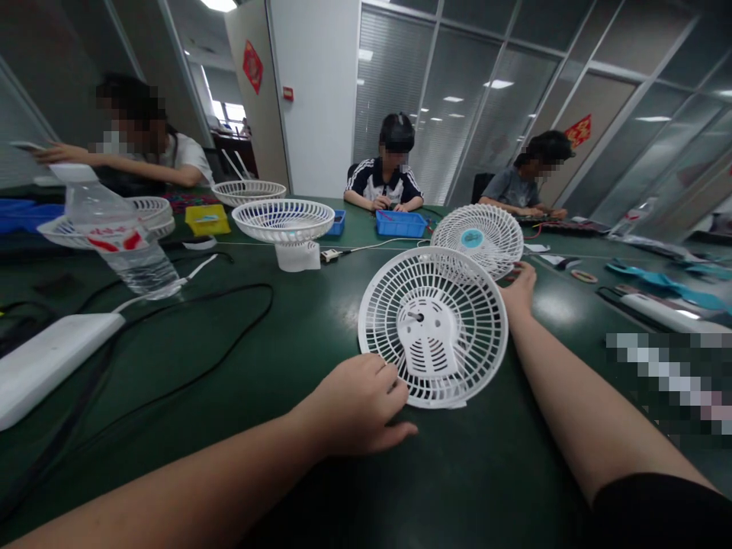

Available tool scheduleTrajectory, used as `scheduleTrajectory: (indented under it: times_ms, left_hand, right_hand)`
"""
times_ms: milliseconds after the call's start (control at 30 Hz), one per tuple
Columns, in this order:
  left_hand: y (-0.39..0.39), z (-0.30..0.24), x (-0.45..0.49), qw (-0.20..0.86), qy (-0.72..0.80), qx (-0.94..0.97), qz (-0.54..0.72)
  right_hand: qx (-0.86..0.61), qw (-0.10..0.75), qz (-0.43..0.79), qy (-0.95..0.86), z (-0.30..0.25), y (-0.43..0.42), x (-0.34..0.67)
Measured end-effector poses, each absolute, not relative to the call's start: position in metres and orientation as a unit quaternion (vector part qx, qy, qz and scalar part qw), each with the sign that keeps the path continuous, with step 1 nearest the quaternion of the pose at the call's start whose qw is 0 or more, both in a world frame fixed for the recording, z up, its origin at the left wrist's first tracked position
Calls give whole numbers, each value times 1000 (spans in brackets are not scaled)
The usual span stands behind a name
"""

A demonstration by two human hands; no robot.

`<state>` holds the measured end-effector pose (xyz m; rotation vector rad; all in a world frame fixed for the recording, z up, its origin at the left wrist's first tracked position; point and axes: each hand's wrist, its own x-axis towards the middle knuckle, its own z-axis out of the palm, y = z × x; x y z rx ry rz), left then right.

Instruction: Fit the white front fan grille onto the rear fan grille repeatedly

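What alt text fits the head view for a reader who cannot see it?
A person's left hand touches the near rim of a white fan guard on a green table, while the right hand rests at its far edge beside a second guard with a blue hub. Three other people sit opposite.

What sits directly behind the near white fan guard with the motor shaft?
A second white guard with a blue hub, the right hand at its rim. Its lower-left edge is covered by the near guard.
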<state>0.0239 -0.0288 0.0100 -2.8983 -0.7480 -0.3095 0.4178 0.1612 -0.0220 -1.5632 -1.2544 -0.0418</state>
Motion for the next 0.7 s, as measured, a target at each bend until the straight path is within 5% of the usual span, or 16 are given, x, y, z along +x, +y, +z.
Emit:
scheduleTrajectory:
  times_ms: [700]
  left_hand:
    - [-12,2,21,31,-278,-955,-93]
  right_hand:
    - [-694,466,-49,-546,-35,178,437]
